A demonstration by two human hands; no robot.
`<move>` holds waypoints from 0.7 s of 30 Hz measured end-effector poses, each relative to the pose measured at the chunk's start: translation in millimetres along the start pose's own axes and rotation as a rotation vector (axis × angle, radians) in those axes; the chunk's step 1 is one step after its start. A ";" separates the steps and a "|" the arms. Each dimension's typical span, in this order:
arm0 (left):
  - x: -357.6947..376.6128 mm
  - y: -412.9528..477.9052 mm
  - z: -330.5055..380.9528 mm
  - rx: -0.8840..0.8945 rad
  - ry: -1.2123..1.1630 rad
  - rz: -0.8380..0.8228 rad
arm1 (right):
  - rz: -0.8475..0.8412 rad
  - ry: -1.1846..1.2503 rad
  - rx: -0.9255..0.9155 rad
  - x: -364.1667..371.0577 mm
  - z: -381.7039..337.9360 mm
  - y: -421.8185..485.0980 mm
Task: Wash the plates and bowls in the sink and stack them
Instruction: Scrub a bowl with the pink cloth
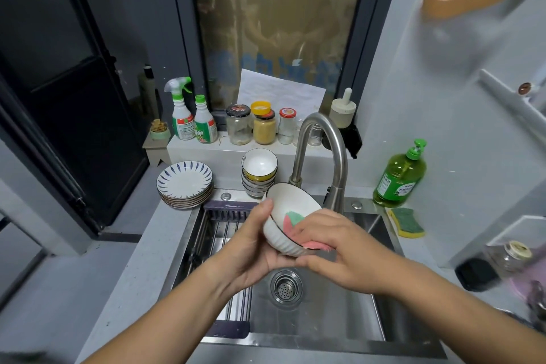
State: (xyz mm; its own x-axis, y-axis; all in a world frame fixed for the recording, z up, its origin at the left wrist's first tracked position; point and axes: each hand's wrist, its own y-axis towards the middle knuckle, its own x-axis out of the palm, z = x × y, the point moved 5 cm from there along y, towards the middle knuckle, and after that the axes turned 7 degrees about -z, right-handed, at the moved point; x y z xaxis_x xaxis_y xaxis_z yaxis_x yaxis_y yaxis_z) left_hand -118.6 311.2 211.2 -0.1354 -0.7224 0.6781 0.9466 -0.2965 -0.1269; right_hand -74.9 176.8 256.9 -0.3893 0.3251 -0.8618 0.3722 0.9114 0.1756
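Over the steel sink [325,322] I hold a white ribbed bowl [283,233] with a dark rim, tilted toward me. My left hand [251,248] cups it from the left, thumb on the rim. My right hand [345,254] grips a pink and green cloth [291,220] that lies inside the bowl and wraps over its right edge. Behind the sink, on the counter, stand a stack of blue-patterned plates [185,183] and a stack of bowls [259,171].
A curved faucet [331,156] rises just behind the bowl. A green soap bottle [400,177] and a yellow-green sponge [407,221] sit at the right. Spray bottles [193,121] and jars [264,127] line the window ledge. A drying rack [218,233] spans the sink's left half.
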 end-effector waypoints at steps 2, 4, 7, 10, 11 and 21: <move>0.2 -0.5 0.1 -0.120 -0.058 -0.093 | -0.014 -0.098 -0.068 -6.6 1.3 -0.2; 1.6 0.0 -1.3 -0.209 -0.123 -0.165 | -0.008 -0.076 -0.080 -8.2 1.5 0.3; 5.5 5.1 -1.8 -0.164 -0.155 -0.130 | 0.042 0.137 0.054 0.7 5.3 -1.2; 4.2 10.1 -9.1 -0.030 -0.084 -0.014 | 0.130 0.280 0.144 8.2 7.5 -5.8; 1.7 10.0 -11.7 0.017 -0.026 0.026 | 0.140 0.256 0.147 9.4 6.6 -4.9; -0.9 1.9 -5.3 -0.052 -0.031 0.048 | 0.075 -0.059 0.099 1.4 -6.5 -1.9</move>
State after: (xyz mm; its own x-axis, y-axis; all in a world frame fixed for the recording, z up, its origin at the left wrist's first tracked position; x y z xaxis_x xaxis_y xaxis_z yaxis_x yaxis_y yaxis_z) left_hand -118.2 308.0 206.5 -0.0807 -0.7171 0.6923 0.9350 -0.2950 -0.1967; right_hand -81.7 177.2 258.5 -0.3081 0.3729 -0.8752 0.4809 0.8548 0.1949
